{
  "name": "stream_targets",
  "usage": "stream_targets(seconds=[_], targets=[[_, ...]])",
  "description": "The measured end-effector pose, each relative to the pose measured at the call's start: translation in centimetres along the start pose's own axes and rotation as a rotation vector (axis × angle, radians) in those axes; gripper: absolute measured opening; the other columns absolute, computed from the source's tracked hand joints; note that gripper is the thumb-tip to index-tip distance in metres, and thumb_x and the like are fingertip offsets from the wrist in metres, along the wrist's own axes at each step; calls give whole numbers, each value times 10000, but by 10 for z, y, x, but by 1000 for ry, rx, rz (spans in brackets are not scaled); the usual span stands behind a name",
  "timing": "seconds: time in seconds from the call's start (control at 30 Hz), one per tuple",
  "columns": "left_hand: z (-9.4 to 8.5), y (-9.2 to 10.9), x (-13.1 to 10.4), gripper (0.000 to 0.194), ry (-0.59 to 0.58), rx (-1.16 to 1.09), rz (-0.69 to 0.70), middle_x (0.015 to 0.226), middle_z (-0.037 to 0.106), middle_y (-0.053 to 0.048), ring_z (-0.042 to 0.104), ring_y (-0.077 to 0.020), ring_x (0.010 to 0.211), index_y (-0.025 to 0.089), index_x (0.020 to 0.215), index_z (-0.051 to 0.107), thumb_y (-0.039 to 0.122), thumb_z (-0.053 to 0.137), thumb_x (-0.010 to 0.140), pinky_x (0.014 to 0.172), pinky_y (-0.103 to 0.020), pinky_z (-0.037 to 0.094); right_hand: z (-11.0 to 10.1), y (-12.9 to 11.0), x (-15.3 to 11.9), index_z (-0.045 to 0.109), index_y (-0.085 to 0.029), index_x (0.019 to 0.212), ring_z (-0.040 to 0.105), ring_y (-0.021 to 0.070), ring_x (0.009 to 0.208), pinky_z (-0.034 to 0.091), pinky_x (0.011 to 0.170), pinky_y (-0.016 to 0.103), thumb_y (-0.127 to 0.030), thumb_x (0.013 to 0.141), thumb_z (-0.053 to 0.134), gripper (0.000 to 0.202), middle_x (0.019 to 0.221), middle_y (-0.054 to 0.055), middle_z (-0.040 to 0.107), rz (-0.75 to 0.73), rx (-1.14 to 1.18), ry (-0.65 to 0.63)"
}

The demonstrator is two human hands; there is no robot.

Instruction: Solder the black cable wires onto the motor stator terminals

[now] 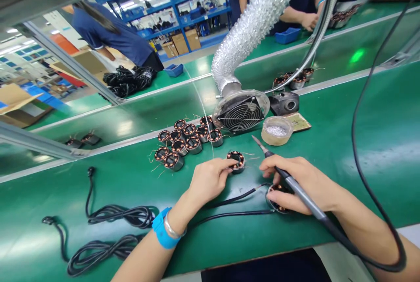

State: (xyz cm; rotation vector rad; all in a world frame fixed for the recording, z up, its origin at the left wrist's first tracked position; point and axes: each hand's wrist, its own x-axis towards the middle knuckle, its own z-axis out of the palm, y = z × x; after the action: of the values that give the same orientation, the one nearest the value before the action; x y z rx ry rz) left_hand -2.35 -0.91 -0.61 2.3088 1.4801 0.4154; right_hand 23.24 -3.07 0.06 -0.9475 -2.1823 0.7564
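Note:
My left hand [210,180], with a blue wrist strap, has its fingers closed on a round copper-wound stator [236,161] on the green bench. My right hand [295,181] holds a soldering iron [303,195], its tip pointing up and left toward the fume fan. Under the fingers and thumb of that same hand sits a second stator [277,199], partly hidden. Two black cable ends run in from the left, one [234,199] with a bare tip near this second stator, the other [229,214] reaching its lower left edge.
Several stators [179,146] stand grouped behind my left hand. A fume fan [243,113] with a silver duct, a round tub [276,131] and an iron stand [285,103] are at the back. Coiled cables [121,216] lie left. Other people work beyond the rail.

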Motion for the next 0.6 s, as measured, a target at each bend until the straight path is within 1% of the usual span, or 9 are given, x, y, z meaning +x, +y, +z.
stream_targets(seconds=[0.07,0.1,0.17,0.27,0.3,0.37,0.47,0.53,0.6], targets=[[0,4,-1,359,27,-48,-12,940,750,-23,678,-180,854,255,1199,686,151,495,912,783,-275,465,-3,-1,-1,544,-237,1048,613,80,510,496,509,182,-235,775,653,294,822,-40,676,5,63,42],[1,7,-1,346,54,-58,-59,828,724,-15,658,-172,772,233,1208,673,175,495,917,733,-270,452,-3,0,-1,541,-235,1040,603,75,492,493,500,178,-236,795,642,265,800,-43,671,3,65,92],[2,14,2,315,97,-78,-187,644,609,21,583,-160,626,177,1186,655,282,518,922,622,-264,397,1,1,0,537,-235,1026,612,80,512,504,524,182,-222,829,620,215,778,-42,665,-1,6,218],[7,21,9,392,96,-151,-289,575,485,55,491,-146,555,138,1095,656,457,580,879,545,-256,305,10,7,5,546,-238,997,658,115,632,541,627,219,-190,856,593,156,805,-21,673,4,-126,391],[9,22,13,410,85,-185,-284,571,471,58,476,-142,552,139,1083,665,478,596,863,539,-253,287,12,9,6,551,-239,996,668,127,669,550,657,235,-181,864,582,147,822,-13,677,10,-158,434],[11,21,21,390,38,-279,-228,562,466,56,454,-136,548,156,1103,692,449,591,867,539,-250,276,14,13,8,560,-238,1007,681,143,715,565,692,260,-163,872,563,154,859,2,686,14,-190,477],[11,13,29,371,-45,-466,-135,581,492,41,430,-126,556,179,1167,706,363,517,907,548,-240,289,11,19,9,569,-233,1076,706,175,827,591,766,301,-157,866,563,223,964,34,705,-30,-192,414],[8,7,29,381,-33,-496,-150,558,434,55,378,-117,537,166,1145,712,391,527,899,530,-235,263,9,22,10,556,-224,1130,704,203,969,592,849,335,-168,858,592,280,1090,71,703,-103,-174,311],[4,4,26,380,-17,-446,-185,536,345,75,320,-108,518,151,1052,726,447,584,860,512,-235,220,7,27,14,534,-213,1166,671,219,1099,574,922,359,-171,853,627,330,1192,107,680,-182,-146,191]])
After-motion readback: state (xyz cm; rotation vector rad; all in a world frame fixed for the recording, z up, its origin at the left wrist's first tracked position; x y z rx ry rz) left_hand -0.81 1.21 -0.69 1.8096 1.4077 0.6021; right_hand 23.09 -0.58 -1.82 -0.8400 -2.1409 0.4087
